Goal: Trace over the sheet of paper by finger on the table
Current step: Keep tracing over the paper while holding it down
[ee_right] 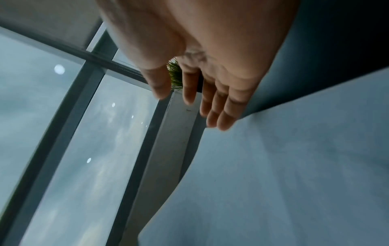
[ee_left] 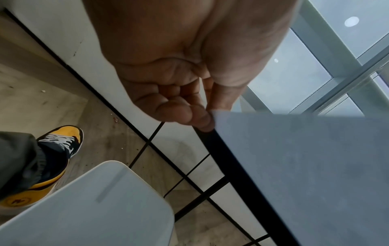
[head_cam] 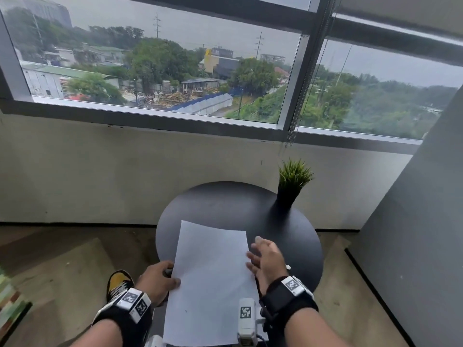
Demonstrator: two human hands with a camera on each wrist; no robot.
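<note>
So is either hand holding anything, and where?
The left hand pinches the sheet of paper at its left edge; the right hand holds nothing.

Black wrist straps (head_cam: 288, 298) carry white square-coded tags; a yellow-black sneaker (head_cam: 119, 284).

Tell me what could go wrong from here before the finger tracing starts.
The sheet of paper overhangs the near edge of the round table, so it may sag or slide under a tracing finger. The left hand only pinches one edge, so the sheet could pivot. The right hand is open near the potted plant.
</note>
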